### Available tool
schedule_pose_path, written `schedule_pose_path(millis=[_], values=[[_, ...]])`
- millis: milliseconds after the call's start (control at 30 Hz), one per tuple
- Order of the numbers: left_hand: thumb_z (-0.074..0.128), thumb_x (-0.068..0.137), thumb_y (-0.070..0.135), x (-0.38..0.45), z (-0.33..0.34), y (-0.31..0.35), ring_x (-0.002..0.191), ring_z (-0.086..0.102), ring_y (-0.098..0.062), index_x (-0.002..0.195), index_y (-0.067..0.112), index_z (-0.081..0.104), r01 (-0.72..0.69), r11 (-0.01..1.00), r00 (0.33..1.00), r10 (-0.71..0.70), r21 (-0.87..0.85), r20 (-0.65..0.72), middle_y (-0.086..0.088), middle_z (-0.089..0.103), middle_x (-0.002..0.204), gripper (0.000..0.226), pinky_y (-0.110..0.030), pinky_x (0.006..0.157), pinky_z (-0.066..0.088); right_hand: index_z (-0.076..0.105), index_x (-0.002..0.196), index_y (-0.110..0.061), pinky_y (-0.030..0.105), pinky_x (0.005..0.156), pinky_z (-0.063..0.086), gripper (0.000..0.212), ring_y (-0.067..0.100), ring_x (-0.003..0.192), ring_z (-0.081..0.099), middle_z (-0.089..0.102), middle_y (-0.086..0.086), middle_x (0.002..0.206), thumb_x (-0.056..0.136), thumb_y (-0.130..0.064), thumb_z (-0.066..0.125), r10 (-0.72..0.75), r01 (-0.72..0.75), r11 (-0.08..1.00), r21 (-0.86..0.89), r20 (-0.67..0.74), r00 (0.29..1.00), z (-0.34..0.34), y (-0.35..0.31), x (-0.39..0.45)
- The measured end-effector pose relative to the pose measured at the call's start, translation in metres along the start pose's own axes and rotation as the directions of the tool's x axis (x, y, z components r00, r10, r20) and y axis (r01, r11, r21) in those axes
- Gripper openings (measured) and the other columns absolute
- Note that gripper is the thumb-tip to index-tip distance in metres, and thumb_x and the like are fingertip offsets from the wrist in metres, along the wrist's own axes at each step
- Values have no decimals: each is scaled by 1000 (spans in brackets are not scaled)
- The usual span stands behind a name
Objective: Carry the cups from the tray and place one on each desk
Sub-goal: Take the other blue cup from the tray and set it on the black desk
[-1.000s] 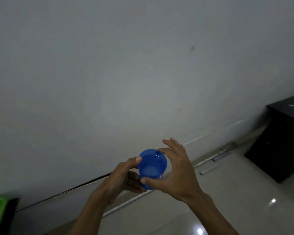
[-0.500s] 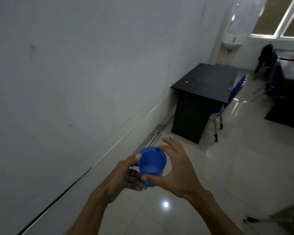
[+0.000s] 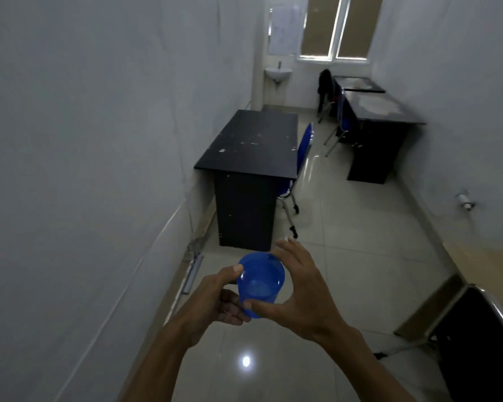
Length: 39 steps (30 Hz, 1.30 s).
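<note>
A blue plastic cup [image 3: 260, 282] is held upright in front of me, low in the view. My left hand [image 3: 215, 300] grips its left side, thumb on the rim. My right hand [image 3: 299, 297] wraps the right side, thumb low on the cup and fingers spread behind it. A black desk [image 3: 250, 146] stands ahead against the left wall. Two more black desks [image 3: 381, 111] stand along the right wall further back. The tray is out of sight.
A blue chair [image 3: 299, 158] is tucked beside the near desk, another chair [image 3: 341, 120] by the right desks. A wash basin [image 3: 278, 73] hangs on the far wall under a window. A dark metal-edged object [image 3: 476, 338] stands at lower right. Tiled floor runs between the desks.
My view has swung right from the bare wall to look down the room, bringing the desks, chairs and basin into sight. Both hands keep the same hold on the cup.
</note>
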State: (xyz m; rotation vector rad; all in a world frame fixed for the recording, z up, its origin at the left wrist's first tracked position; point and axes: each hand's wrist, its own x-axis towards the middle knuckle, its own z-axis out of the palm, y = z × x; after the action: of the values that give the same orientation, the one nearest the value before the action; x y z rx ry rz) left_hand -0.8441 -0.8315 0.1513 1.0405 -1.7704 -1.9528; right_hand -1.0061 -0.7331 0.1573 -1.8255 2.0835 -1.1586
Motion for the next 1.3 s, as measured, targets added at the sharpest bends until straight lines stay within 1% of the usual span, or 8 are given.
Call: schedule_pose_path(millis=[167,333,467,600,900,1033,1167,1300], values=[[47,79,59,85,4,33,81,70,-38,107,19,61,1,1000,997,-3,22,75,-19,73,80,52,-50,83,56,46,136,-26,14,110,12,93,2,141,19,38,-8,150,59,-72,73,114,-115,993,-36,-25,993,-13,51,56],[48,79,61,176,20,56,80,70,-37,113,14,61,22,999,988,-28,40,155,-25,72,85,59,-49,83,56,47,134,-26,9,104,10,93,-4,137,18,38,-8,149,57,-73,72,168,-170,984,-61,-39,985,-35,111,110],[46,79,64,257,41,74,82,70,-37,115,16,61,26,998,978,-37,56,204,-31,71,94,62,-47,83,57,47,136,-24,27,114,20,96,6,143,20,36,-6,151,57,-72,72,197,-200,978,-66,-47,979,-60,168,160],[46,80,65,342,65,101,83,70,-36,111,14,67,28,998,973,-40,55,226,-28,72,95,63,-46,83,56,49,133,-25,30,114,25,94,6,142,23,38,-8,150,55,-71,74,207,-208,977,-35,-46,977,-90,227,218],[47,81,63,515,122,171,82,70,-35,100,17,71,20,997,973,-35,70,230,-24,73,89,55,-47,83,56,49,134,-25,9,104,18,91,-1,134,29,44,-9,144,57,-59,84,236,-236,972,-1,-54,970,-154,359,338],[45,79,65,592,142,191,85,71,-36,111,19,62,46,994,962,-70,94,264,-26,73,95,59,-46,84,57,49,134,-24,-2,90,20,90,-6,124,31,47,-8,141,58,-58,83,254,-255,967,-6,-62,965,-174,415,385],[46,77,66,673,159,209,91,71,-41,117,19,58,50,994,956,-76,99,283,-28,72,96,63,-48,88,57,48,134,-23,0,95,18,90,-5,125,30,46,-6,143,59,-57,84,278,-280,960,-12,-75,958,-191,471,437],[47,79,66,759,171,230,93,70,-44,118,16,62,34,995,950,-61,92,305,-28,72,94,65,-55,93,53,46,137,-25,19,109,19,94,4,138,28,41,-7,148,58,-62,81,312,-316,948,-28,-101,945,-205,529,496]])
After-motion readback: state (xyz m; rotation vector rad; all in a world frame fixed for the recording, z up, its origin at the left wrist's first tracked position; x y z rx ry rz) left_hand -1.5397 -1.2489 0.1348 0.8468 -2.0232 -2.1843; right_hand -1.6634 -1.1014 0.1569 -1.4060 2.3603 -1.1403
